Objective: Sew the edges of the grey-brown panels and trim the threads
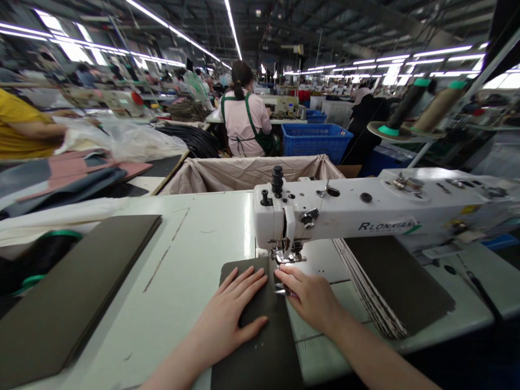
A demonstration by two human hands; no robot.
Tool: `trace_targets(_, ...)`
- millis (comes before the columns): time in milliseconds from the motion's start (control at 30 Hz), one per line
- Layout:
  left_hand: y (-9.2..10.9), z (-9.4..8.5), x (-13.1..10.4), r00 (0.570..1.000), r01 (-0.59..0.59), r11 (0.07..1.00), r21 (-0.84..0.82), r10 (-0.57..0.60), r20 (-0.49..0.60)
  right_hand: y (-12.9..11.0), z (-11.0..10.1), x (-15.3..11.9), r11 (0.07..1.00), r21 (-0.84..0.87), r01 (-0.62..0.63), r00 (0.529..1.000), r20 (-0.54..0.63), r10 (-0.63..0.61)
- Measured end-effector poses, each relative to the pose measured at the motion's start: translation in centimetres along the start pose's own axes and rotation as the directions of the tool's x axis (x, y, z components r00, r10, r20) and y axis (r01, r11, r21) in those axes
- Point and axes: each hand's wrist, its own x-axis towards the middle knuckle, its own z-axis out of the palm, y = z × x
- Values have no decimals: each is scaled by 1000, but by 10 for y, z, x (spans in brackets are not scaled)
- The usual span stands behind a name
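Observation:
A dark olive fabric panel lies on the pale green sewing table, its far edge at the presser foot of a white sewing machine. My left hand rests flat on this panel, fingers stretched forward and thumb out to the side. Close to the presser foot, my right hand curls around thread snips, whose metal blade tips poke out to the left over the panel. The snips' handles are hidden in the palm. My right index finger reaches the panel's right edge.
A stack of olive panels lies at left, and another stack sits under the machine arm. Behind the table hangs a beige cloth-lined bin. Thread cones stand at right. A co-worker sits ahead beside a blue crate.

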Motion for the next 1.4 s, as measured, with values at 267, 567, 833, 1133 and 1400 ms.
trace_targets(267,0,0,1,999,21,1000,-1,-21,29,0,0,0,1000,-11,-5,1000,3,5)
trace_targets(567,-5,1,4,1000,23,1000,-18,-23,14,0,0,1,1000,-5,-7,1000,-12,7)
trace_targets(833,-8,4,3,999,7,999,-51,-8,-34,0,2,-1,1000,-19,-1,1000,-19,1)
trace_targets(1133,-5,0,1,997,-13,999,-51,9,-76,1,3,0,999,-31,6,999,-33,-7)
trace_targets(1400,-3,-2,1,999,4,999,-53,-6,-33,-1,2,-1,999,-34,3,999,-33,-4)
